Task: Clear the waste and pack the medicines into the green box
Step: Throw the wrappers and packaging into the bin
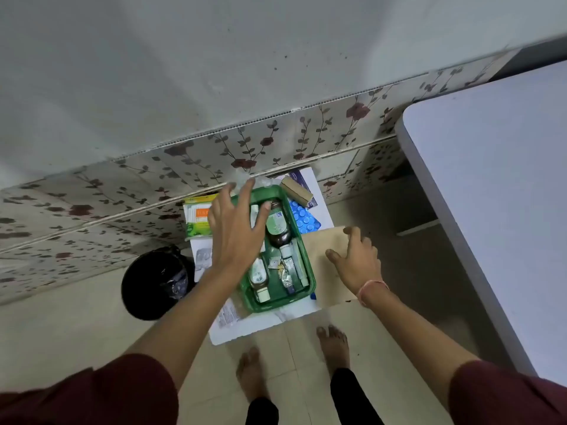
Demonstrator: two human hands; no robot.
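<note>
The green box (309,273) sits on a small white table (267,322) by the wall. Inside it lie a brown syrup bottle (277,230), smaller bottles (258,276), tubes and sachets. My left hand (236,231) hovers spread above the box's far left corner, fingers apart, holding nothing. Crumpled clear plastic (245,179) lies just beyond its fingertips. My right hand (357,260) rests open on a tan paper envelope (325,237) at the box's right. A blue blister strip (303,217) lies right of the box, a green and white packet (198,219) to its left.
A black bin (155,282) with a liner stands on the floor left of the table. A small tan carton (296,191) lies at the table's back. A large white table (497,191) fills the right. My bare feet (333,348) stand on the tiled floor.
</note>
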